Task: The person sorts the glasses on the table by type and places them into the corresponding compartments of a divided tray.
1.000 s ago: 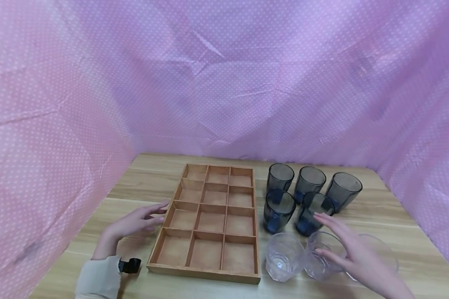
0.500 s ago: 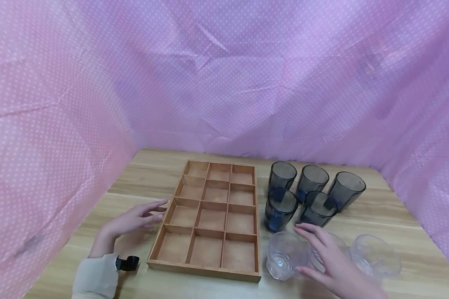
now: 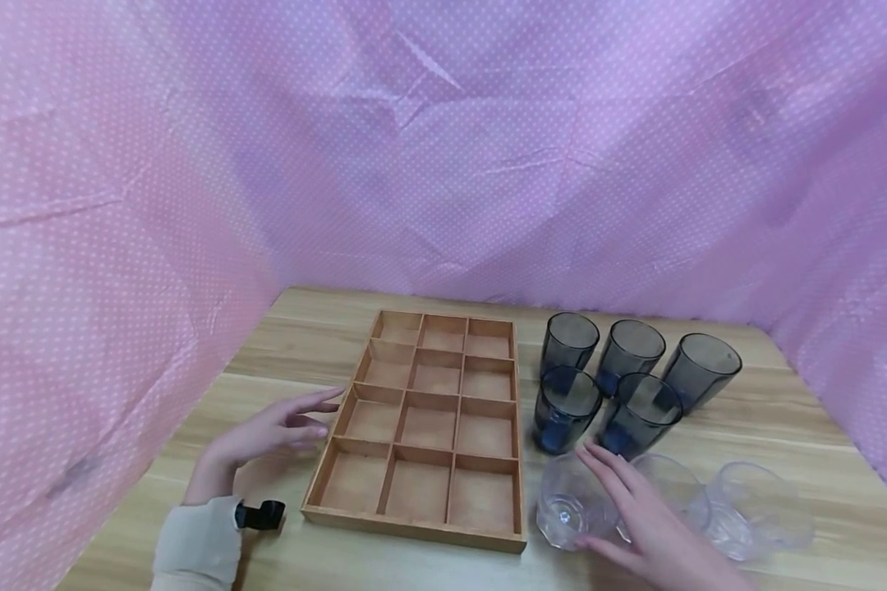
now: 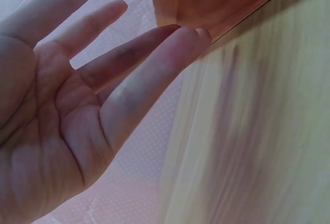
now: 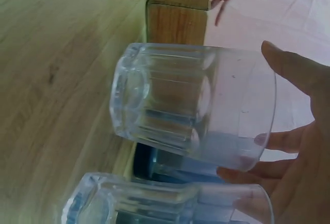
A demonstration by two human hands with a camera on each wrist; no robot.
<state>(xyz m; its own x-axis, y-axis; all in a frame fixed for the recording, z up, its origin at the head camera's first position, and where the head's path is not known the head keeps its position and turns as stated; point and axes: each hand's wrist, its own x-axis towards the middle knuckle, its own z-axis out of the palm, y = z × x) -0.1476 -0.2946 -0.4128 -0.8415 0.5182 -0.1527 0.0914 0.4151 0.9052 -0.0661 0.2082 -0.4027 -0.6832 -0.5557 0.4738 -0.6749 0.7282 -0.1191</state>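
My right hand (image 3: 646,521) is at the leftmost clear drinking glass (image 3: 564,510), its thumb and fingers spread on either side of the rim. In the right wrist view this upright glass (image 5: 180,100) stands on the table, with the thumb near one side of the rim and fingertips showing by the other; firm contact cannot be told. My left hand (image 3: 269,431) lies beside the left wall of a wooden compartment tray (image 3: 414,529), fingers extended and holding nothing. In the left wrist view its fingertips are close to or against the tray side (image 4: 221,2).
Two more clear glasses, a middle one (image 3: 676,492) and a right one (image 3: 757,509), stand near the right hand. Several dark tinted tumblers (image 3: 565,410) stand behind them, right of the tray. Pink dotted cloth (image 3: 443,189) hangs around the wooden table (image 3: 266,369).
My right hand has moved left from over the middle clear glass to the leftmost one. The left hand stays by the tray. The head view has shifted slightly.
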